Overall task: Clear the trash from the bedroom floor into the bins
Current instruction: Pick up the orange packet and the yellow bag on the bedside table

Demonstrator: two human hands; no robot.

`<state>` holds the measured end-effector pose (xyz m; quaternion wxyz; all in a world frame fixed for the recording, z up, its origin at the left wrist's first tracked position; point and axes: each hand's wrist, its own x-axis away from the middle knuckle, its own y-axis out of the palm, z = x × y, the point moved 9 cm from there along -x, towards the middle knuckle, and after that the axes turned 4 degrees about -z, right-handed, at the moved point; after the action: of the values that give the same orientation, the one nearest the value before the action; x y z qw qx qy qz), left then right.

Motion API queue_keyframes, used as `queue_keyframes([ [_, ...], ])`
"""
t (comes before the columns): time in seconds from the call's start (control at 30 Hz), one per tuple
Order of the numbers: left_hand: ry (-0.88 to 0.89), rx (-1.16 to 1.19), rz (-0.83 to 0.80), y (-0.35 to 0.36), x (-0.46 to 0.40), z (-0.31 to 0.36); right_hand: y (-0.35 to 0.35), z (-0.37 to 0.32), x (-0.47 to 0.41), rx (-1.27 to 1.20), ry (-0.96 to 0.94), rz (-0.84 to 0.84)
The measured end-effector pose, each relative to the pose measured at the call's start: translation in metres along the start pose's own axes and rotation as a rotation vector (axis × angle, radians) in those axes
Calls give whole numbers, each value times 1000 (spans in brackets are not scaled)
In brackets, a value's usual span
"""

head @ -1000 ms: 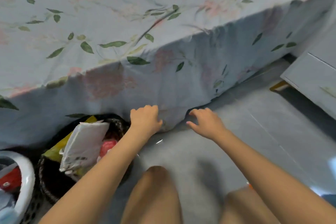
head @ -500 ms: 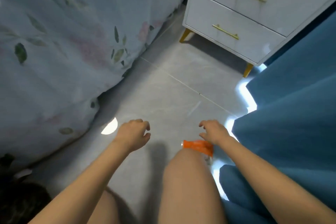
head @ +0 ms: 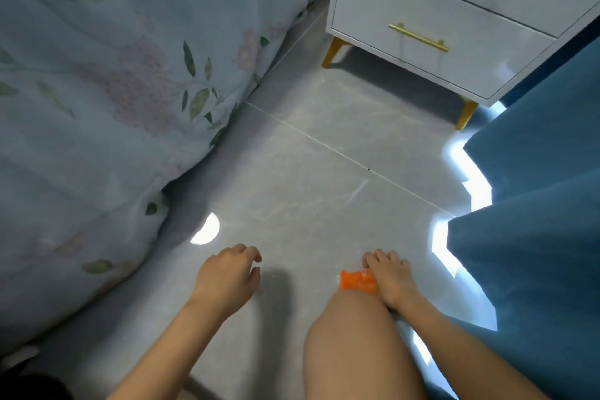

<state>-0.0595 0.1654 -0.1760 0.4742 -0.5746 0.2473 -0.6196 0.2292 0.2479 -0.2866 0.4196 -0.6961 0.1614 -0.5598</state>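
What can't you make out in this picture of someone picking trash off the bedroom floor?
Head view only:
- Orange wrapper: far end under the right hand, near edge behind the knee; print too blurred to read.
- Right hand's grip: undersides of its fingers hidden.
- Bins: only a dark shape, cut off at the bottom-left corner.

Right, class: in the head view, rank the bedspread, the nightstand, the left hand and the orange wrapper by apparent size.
1. bedspread
2. nightstand
3. left hand, nearer the camera, so unsure
4. orange wrapper, partly hidden
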Motion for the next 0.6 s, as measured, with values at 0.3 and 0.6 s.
queue_keyframes([
  [0.3,-30,61,-49,22,-2,-15,-8,-4,-25,-188,-49,-47],
  [0.6,-114,209,15,-9,15,-35,-114,-125,-20,-381,-379,-35],
])
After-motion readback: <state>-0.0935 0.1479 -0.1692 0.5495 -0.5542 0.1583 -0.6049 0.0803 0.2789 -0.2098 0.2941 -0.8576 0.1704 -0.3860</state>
